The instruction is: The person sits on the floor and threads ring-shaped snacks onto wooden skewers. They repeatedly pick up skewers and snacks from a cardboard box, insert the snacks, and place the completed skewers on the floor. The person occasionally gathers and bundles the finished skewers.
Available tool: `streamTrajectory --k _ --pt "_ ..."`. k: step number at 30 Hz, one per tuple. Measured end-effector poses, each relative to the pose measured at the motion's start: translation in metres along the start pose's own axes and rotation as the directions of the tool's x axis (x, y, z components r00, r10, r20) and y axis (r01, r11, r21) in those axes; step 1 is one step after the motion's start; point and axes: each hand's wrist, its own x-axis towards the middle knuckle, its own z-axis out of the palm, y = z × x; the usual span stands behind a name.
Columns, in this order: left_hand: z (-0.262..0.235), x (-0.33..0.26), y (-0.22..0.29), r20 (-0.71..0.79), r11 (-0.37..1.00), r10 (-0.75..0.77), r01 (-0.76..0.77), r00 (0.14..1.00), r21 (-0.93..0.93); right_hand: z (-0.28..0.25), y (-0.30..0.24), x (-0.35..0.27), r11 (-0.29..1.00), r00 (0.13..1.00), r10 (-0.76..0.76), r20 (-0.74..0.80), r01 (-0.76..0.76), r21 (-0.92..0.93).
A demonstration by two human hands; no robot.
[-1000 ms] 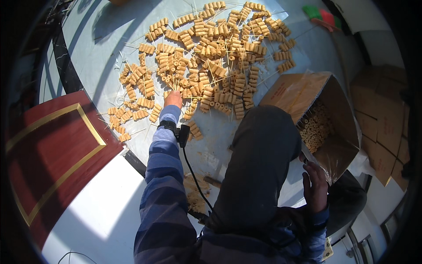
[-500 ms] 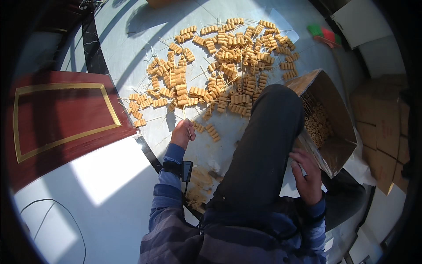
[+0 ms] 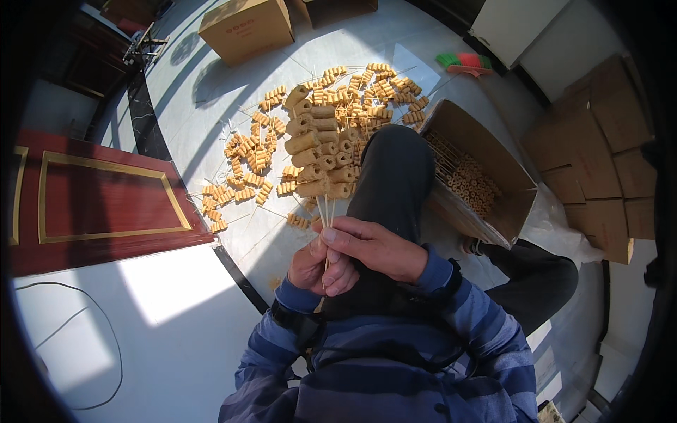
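Both my hands are closed on the thin sticks of a bunch of skewers (image 3: 319,151), each threaded with tan, ring-shaped pieces. My left hand (image 3: 314,266) grips the sticks from below. My right hand (image 3: 370,247) wraps over them from the right, just above the left. The loaded ends fan upward in front of my raised dark-trousered knee (image 3: 396,176). Many more loaded skewers (image 3: 243,158) lie spread on the pale floor beyond.
An open cardboard box (image 3: 486,151) with more skewers sits at my right. A closed box (image 3: 247,28) stands far ahead. Stacked cartons (image 3: 606,162) line the right side. A red door panel (image 3: 92,204) lies at left, and a cable (image 3: 84,352) trails lower left.
My left hand drew back from the pile on the floor and now holds a bunch of skewers up close. My right hand came over from the box to grip the same sticks.
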Motion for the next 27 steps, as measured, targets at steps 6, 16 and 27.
streamTrajectory --k 6,16,27 --pt "0.001 0.003 -0.023 -0.180 0.973 -0.180 0.201 0.967 0.109 -0.010 0.008 -0.023 0.985 0.993 0.086 -0.081 -0.073 0.155" --pt "-0.245 -0.100 0.075 -0.780 0.325 0.583 0.815 0.228 0.480 -0.060 -0.014 -0.066 0.938 0.801 -0.218 -0.558 0.330 0.107" --pt "-0.367 -0.074 -0.018 -0.431 -0.917 0.122 0.268 0.894 0.295 -0.082 -0.003 -0.081 0.968 0.648 -0.090 -0.756 0.235 0.086"
